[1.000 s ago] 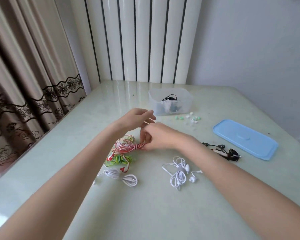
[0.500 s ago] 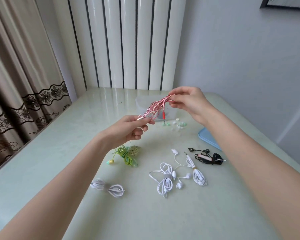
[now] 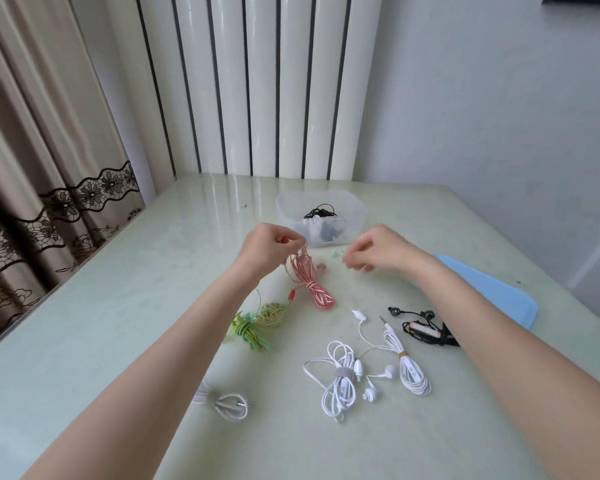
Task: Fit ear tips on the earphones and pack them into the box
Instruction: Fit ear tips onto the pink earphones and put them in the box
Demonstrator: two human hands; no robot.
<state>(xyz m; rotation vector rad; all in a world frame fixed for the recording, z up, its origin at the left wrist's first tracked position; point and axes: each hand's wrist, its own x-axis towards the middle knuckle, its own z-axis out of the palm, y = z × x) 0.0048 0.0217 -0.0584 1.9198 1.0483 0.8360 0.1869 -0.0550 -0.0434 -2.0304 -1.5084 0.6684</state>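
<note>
The table (image 3: 118, 306) is the largest thing before you, pale green and glossy, so small pieces can slide on it. On its right side lies the blue lid (image 3: 492, 299), partly under your right forearm. At the far middle stands the clear box (image 3: 354, 216), open, with black earphones already inside.

Your left hand (image 3: 267, 251) has its fingers curled and pinches the top of the pink earphones (image 3: 309, 282). The wound bundle hangs from this hand, and its lower end seems to rest on the table near the box.

Your right hand (image 3: 378, 251) is low over the loose ear tips (image 3: 338, 253), with the fingertips drawn together. Whether it already holds a tip, I cannot tell.

To do this step well, I think you should choose one tip only and turn its hole toward the earbud. Hold the earbud itself, not the cable, so it does not turn when you push. Press until the tip sits evenly all around. Do both sides before the bundle goes in the box.

Nearer to you wait the white earphones (image 3: 340, 386), the green earphones (image 3: 253, 332) and the black earphones on the table (image 3: 423, 329).

I can read no brand or writing anywhere; the marks are too small.
</note>
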